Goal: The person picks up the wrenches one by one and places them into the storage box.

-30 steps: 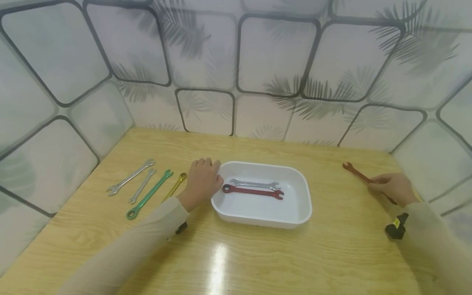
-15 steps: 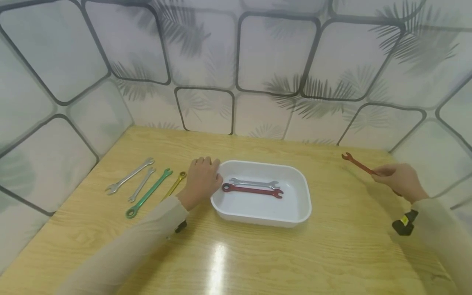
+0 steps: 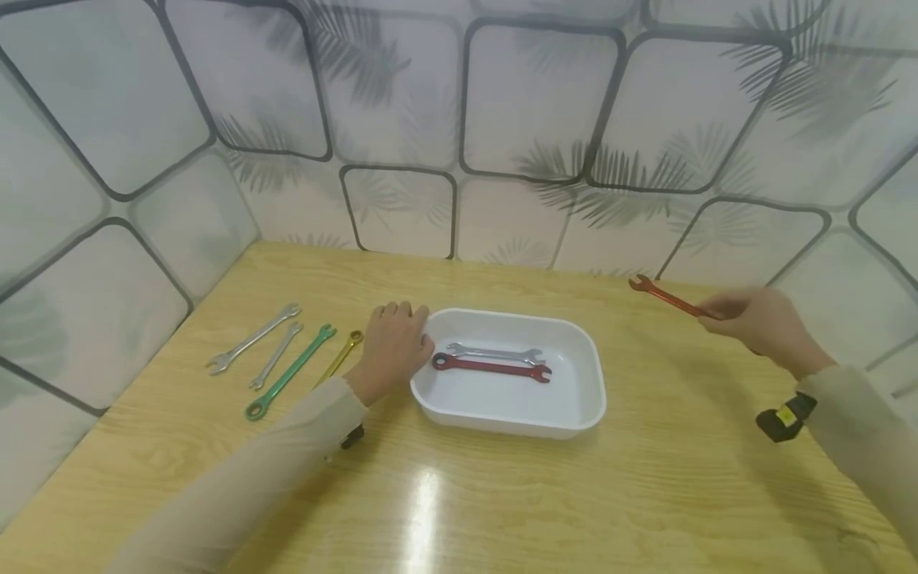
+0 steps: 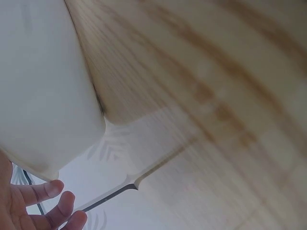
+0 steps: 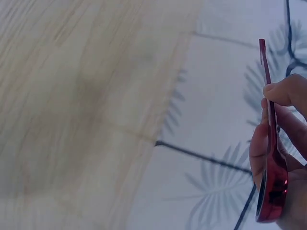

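Observation:
My right hand [image 3: 763, 323] grips a red-orange combination wrench [image 3: 667, 296] above the right side of the table. Its open-jaw end points left and away; in the right wrist view the ring end of the wrench [image 5: 273, 196] hangs below the fingers. A white plastic tray [image 3: 516, 426] stands mid-table, with a silver wrench [image 3: 495, 353] and a dark red wrench [image 3: 495, 367] lying side by side in it. At the tray's left rim my left hand [image 3: 390, 351] holds on, thumb towards the inside. In the left wrist view, fingertips [image 4: 55, 188] show by the rim's corner.
Left of the tray, several wrenches lie slanted on the wooden table [image 3: 574, 510]: a long silver one [image 3: 254, 339], a shorter silver one [image 3: 277, 355], a green one [image 3: 290, 372] and a yellow one [image 3: 340, 357] partly behind the left arm. Patterned walls enclose the back and sides.
My right hand has lifted the red-orange wrench off the table and carried it up and slightly left. The left hand and the tray have stayed in place.

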A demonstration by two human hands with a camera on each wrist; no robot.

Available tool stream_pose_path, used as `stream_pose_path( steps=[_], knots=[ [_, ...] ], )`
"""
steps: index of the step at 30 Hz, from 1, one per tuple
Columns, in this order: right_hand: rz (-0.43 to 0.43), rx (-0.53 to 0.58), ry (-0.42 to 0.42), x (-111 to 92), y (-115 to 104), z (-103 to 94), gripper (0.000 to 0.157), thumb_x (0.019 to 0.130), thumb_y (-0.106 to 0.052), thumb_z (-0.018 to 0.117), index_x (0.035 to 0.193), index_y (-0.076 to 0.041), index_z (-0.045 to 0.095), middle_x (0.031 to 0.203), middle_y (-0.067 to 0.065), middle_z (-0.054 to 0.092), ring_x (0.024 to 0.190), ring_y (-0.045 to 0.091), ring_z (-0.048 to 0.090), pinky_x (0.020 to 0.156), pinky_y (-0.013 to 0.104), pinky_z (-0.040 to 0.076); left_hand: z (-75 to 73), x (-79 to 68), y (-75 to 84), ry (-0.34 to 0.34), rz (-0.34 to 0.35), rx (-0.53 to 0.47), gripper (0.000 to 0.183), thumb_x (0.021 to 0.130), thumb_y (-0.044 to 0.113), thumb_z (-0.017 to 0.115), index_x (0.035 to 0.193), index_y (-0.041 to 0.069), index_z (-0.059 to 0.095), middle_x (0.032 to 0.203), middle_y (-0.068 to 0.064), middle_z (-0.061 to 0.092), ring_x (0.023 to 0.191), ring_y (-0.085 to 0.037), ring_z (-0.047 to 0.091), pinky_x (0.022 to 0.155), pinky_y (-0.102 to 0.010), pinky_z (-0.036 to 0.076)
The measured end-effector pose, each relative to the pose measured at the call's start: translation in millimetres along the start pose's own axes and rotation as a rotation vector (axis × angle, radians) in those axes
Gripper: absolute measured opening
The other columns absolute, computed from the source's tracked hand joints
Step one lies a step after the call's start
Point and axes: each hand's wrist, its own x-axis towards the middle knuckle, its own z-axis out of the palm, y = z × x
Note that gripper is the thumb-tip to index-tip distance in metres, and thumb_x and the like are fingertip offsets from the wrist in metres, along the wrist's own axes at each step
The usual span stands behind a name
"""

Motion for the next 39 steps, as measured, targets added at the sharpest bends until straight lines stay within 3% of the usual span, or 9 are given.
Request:
stream_pose_path(
  steps=[6, 14, 28, 39],
  knots=[
    [-0.074, -0.035, 0.002, 4, -36, -1.2, 0.028, 0.081, -0.025, 0.071, 0.100, -0.004, 0.071, 0.091, 0.018, 0.072, 0.051, -0.004, 0.046, 0.044, 0.024, 0.039, 0.2, 0.1, -1.2, -0.005, -0.004, -0.006, 0.034, 0.086, 0.024, 0.055, 0.115, 0.006, 0.059, 0.093, -0.013, 0.062, 0.085, -0.027, 0.057, 0.087, -0.042, 0.048],
    [-0.160, -0.048, -0.043, 6, -79, 2.0, 0.025, 0.080, -0.026, 0.073, 0.098, -0.010, 0.073, 0.090, 0.012, 0.074, 0.068, -0.016, 0.054, 0.063, 0.018, 0.046, 0.8, -0.4, -1.6, -0.005, -0.004, -0.003, 0.033, 0.086, 0.025, 0.055, 0.113, 0.006, 0.060, 0.092, -0.012, 0.062, 0.085, -0.027, 0.056, 0.085, -0.042, 0.048],
    [-0.357, 0.007, -0.118, 12, -142, 28.3, 0.011, 0.074, -0.009, 0.075, 0.085, -0.009, 0.075, 0.076, 0.002, 0.072, 0.064, -0.001, 0.061, 0.061, 0.019, 0.050, 1.7, 0.4, -1.8, -0.004, -0.006, 0.001, 0.033, 0.086, 0.025, 0.055, 0.112, 0.007, 0.060, 0.093, -0.012, 0.062, 0.085, -0.027, 0.056, 0.086, -0.042, 0.048],
    [-0.423, 0.066, -0.249, 21, -168, 62.9, 0.008, 0.073, -0.006, 0.074, 0.081, -0.006, 0.073, 0.072, 0.002, 0.070, 0.063, 0.007, 0.057, 0.059, 0.019, 0.049, 3.6, 1.4, -2.9, -0.003, -0.001, -0.001, 0.034, 0.085, 0.026, 0.055, 0.113, 0.006, 0.060, 0.094, -0.013, 0.063, 0.087, -0.028, 0.057, 0.087, -0.043, 0.048]
  ],
)
